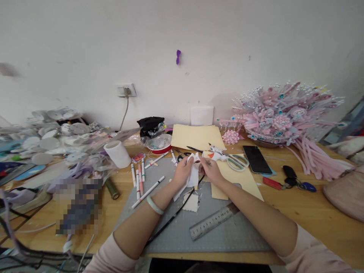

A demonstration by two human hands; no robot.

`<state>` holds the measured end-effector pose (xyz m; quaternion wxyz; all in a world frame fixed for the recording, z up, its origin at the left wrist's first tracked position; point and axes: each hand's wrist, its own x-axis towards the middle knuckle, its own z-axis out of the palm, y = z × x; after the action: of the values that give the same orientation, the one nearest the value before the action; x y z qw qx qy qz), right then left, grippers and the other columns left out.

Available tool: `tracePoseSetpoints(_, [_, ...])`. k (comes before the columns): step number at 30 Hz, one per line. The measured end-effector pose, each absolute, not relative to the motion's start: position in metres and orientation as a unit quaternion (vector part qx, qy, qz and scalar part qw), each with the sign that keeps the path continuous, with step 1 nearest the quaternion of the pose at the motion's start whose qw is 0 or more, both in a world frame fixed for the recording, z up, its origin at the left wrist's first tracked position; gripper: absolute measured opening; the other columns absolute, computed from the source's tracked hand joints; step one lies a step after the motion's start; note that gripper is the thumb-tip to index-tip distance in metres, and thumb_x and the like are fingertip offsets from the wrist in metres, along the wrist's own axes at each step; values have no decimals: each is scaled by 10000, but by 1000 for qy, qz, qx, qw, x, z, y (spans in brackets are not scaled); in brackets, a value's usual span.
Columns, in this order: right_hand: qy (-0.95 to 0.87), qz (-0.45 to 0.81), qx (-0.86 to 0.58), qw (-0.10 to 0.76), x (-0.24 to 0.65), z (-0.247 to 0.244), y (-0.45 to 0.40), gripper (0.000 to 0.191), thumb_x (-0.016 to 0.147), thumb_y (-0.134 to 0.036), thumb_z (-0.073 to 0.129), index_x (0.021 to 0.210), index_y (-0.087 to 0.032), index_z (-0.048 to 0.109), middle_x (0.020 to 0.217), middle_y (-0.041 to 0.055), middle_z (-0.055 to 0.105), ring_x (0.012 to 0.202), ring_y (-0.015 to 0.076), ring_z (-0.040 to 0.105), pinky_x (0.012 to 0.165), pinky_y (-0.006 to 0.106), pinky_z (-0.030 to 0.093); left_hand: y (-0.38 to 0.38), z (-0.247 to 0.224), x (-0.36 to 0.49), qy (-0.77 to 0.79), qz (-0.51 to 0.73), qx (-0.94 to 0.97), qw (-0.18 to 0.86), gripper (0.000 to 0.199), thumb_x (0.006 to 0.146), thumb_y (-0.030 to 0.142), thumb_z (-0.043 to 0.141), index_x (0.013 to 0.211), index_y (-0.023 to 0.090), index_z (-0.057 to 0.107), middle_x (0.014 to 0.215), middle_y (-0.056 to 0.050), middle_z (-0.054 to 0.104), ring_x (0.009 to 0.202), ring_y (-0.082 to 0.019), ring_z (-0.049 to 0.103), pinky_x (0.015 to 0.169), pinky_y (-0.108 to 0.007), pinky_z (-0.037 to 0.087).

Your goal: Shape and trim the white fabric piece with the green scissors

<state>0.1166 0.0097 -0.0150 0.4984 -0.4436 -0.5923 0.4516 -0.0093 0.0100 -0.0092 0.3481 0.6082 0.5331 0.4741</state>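
Holding a white sheet (193, 179) between left hand (182, 171) and right hand (210, 170), above the grey mat (230, 239).

Gripping the sheet's left side with left fingers closed on it, probably for steadying; pinching near its top edge with right fingertips set narrow, perhaps for careful control. Not telling whether paper or cloth. Working over the mat, likely for protecting the wooden table (313, 212). Having the cream scrap (191, 202) and the black cord (170, 221) just below the hands, the metal ruler (214, 221) nearer the front. Having the scissors (236, 162) near the right hand and the markers (148, 192) at the left, perhaps for easy reaching. Having the phone (257, 159) farther right, off the mat, maybe for not disturbing.
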Motion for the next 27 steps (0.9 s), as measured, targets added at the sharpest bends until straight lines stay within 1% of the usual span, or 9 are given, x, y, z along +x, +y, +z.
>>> tracePoseSetpoints(5, [-583,473,-448,486,116,-14,12,402,679,-592,505,599,-198,515,426,-43,484,344,88,404,358,215,338,10,-9,-9,532,479,608,345,233,796,338,404,704,162,525,670,-2,568,664,-138,513,628,-233,393])
tracePoseSetpoints(10, [-589,473,-441,485,117,-16,11,546,710,-657,402,446,-187,493,396,-5,487,379,103,448,406,229,379,11,-13,-8,538,477,597,356,274,791,383,408,664,163,510,584,11,506,569,-124,465,532,-223,364])
tracePoseSetpoints(13, [-610,462,-425,484,118,-16,9,591,734,-654,367,397,-185,491,396,9,491,396,103,454,438,236,389,11,-13,-8,538,478,594,360,281,788,392,410,652,162,499,569,17,486,554,-118,449,520,-222,356])
tracePoseSetpoints(15, [-619,466,-410,482,120,-14,8,547,735,-630,402,444,-185,533,407,3,493,399,100,446,439,235,383,11,-12,-9,537,476,599,354,281,788,389,409,641,164,492,583,14,497,581,-121,459,546,-223,364])
tracePoseSetpoints(18, [-619,479,-385,490,120,-12,6,412,721,-569,480,632,-187,606,429,-20,494,394,96,436,425,230,374,11,-12,-9,532,478,608,345,273,792,382,400,656,167,497,625,6,525,630,-130,482,594,-229,377])
tracePoseSetpoints(20, [-604,487,-387,499,120,-11,7,346,711,-522,521,775,-191,601,443,-39,495,376,91,423,402,224,365,11,-12,-10,525,482,608,350,261,796,375,391,686,168,505,648,3,537,640,-133,491,606,-232,382])
tracePoseSetpoints(22, [-584,498,-404,499,118,-13,9,320,704,-482,543,852,-200,562,453,-55,496,352,86,410,368,215,347,11,-12,-10,522,483,606,356,253,799,364,385,690,168,503,644,4,537,638,-133,494,608,-232,384])
tracePoseSetpoints(24, [-574,507,-420,486,118,-16,11,285,701,-459,553,833,-207,529,460,-64,494,339,83,409,340,207,336,11,-11,-9,528,482,600,358,250,799,356,383,676,169,495,627,7,529,630,-134,492,603,-232,383])
tracePoseSetpoints(27, [-586,520,-423,455,117,-19,14,249,700,-446,555,745,-207,501,447,-68,481,334,87,422,326,206,344,11,-10,-9,539,480,591,360,244,796,350,389,664,171,488,613,11,522,619,-133,488,592,-231,380])
